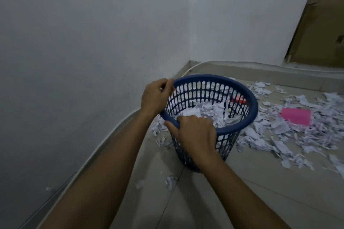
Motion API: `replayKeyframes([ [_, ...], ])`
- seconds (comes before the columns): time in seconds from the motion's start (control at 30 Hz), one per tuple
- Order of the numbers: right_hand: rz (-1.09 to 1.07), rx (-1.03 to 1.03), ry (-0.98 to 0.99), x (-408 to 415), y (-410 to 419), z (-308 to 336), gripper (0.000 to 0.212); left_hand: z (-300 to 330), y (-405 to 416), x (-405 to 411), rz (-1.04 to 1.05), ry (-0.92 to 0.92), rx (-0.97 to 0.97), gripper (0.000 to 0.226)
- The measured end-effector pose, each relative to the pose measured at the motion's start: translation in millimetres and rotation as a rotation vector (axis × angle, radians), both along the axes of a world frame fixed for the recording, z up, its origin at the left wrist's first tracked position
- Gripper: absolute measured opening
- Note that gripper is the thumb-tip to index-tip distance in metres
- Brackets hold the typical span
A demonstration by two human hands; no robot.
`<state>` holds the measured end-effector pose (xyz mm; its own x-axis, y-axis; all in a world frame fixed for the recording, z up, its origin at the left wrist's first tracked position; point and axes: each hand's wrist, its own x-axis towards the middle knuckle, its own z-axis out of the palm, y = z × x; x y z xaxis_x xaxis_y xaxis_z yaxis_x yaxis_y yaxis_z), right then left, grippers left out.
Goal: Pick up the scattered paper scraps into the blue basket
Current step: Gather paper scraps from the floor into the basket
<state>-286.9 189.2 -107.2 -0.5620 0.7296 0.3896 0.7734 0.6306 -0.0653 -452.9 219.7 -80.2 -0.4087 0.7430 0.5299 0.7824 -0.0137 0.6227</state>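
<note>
A dark blue perforated basket [249, 102] stands tilted on the tiled floor near the room's corner, with white paper scraps and something red inside it. My left hand [155, 95] grips the basket's rim on its left side. My right hand [195, 132] grips the near rim, fingers curled over the edge. Many white paper scraps [290, 135] lie scattered on the floor to the right of the basket, and a few more scraps [170, 181] lie in front of it.
A pink sheet [296, 116] lies among the scraps on the right. Grey walls meet in a corner behind the basket, with a white cable [188, 70] along the skirting. A brown cardboard panel [320, 24] leans at the top right.
</note>
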Motion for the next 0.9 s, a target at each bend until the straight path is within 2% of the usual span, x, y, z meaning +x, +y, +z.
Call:
replayKeyframes([
  [0.1, -0.009, 0.004, 0.004, -1.8, 1.4, 0.8, 0.061, -32.2, -34.2, -16.5, 0.151, -0.085, 0.100, 0.038],
  [0.17, -0.015, 0.011, 0.002, -3.3, 2.1, -0.2, 0.060, -69.9, -61.6, -29.7, 0.215, -0.174, 0.073, 0.033],
  [0.33, -0.026, 0.036, -0.006, -7.4, -1.4, -2.0, 0.054, -173.8, -140.6, -54.3, 0.231, -0.213, -0.304, 0.012],
  [0.4, -0.030, 0.042, -0.024, -8.4, -2.5, -2.2, 0.054, -204.6, -166.3, -55.7, 0.207, -0.218, -0.391, 0.003],
  [0.5, -0.026, 0.045, -0.025, -10.4, -3.3, -3.5, 0.055, -240.8, -192.0, -52.0, 0.185, -0.268, -0.479, 0.028],
  [0.63, -0.027, 0.063, -0.021, -12.6, -3.0, -6.8, 0.064, -273.7, -207.1, -37.6, 0.169, -0.164, -0.561, 0.036],
  [0.73, -0.022, 0.062, -0.028, -12.3, -2.7, -8.1, 0.063, -286.2, -208.7, -32.1, 0.198, -0.060, -0.534, 0.031],
  [0.9, -0.014, 0.067, -0.010, -9.6, -1.9, -9.2, 0.061, -287.4, -200.4, -28.3, 0.235, -0.039, -0.489, 0.013],
])
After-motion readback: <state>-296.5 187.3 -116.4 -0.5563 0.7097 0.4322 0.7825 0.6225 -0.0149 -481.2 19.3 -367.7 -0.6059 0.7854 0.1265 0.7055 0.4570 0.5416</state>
